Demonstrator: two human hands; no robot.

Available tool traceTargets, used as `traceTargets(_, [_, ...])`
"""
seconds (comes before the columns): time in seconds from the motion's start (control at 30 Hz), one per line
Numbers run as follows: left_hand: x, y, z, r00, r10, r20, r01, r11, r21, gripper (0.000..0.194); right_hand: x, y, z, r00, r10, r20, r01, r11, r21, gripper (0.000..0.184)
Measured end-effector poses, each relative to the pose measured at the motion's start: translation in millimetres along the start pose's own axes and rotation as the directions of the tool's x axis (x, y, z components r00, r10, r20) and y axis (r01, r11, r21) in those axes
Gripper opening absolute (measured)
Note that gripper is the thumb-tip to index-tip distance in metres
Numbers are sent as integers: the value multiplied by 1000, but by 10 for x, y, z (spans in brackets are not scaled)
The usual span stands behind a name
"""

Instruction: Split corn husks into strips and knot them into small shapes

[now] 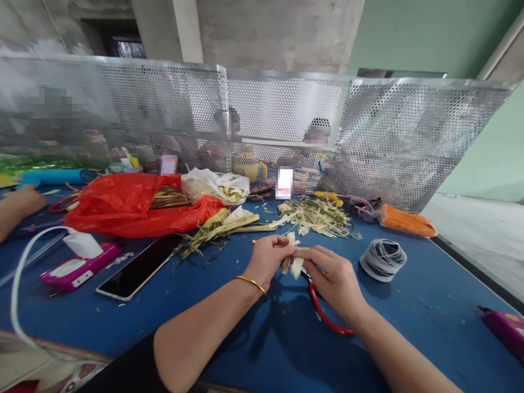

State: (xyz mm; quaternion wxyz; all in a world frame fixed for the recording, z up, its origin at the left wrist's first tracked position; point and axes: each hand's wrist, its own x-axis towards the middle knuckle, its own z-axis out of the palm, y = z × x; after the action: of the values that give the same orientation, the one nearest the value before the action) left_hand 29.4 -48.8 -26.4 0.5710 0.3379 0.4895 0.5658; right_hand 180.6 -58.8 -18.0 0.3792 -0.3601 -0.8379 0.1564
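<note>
Over the blue table, my left hand (270, 255) pinches a small pale bundle of folded plant husk strips (296, 267). My right hand (333, 275) meets it from the right, its thumb and fingers closed on the same husk piece. One strip end sticks up above the fingertips and another hangs below. Partly under my right hand lie red-handled scissors (323, 316), their blades mostly hidden. A heap of shredded husk scraps (317, 217) lies just beyond my hands, and a bunch of longer dry stalks (221, 226) is to the left of it.
Left of my arm are a phone (141, 267), a purple power strip (79, 267) with a white plug, and a red plastic bag (118, 202) of stalks. A spool of thread (383, 260) stands at right. A perforated metal screen (282, 109) borders the back; another person's hand (28, 204) shows at left.
</note>
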Motion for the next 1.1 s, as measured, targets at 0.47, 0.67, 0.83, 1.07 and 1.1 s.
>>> traceTargets(0.47, [-133,100,-30,894,-195,403,86,958,275,18,135,292,-159,891,300,341,-379,905,192,22])
traceTargets(0.67, [-110,60,-42,913,-172,369,98,973,211,32,119,287,-82,921,348,173,-363,930,60,19])
traceTargets(0.83, [-103,-8,-11,935,-163,315,92,969,228,33,98,222,-25,918,395,27,-392,916,-83,26])
traceTargets(1.07, [-98,-92,40,986,-32,162,-9,968,250,23,102,211,11,879,477,-23,-477,878,-22,29])
traceTargets(1.1, [-84,-84,32,989,-24,149,-12,972,234,22,114,207,-25,867,498,4,-498,867,24,27])
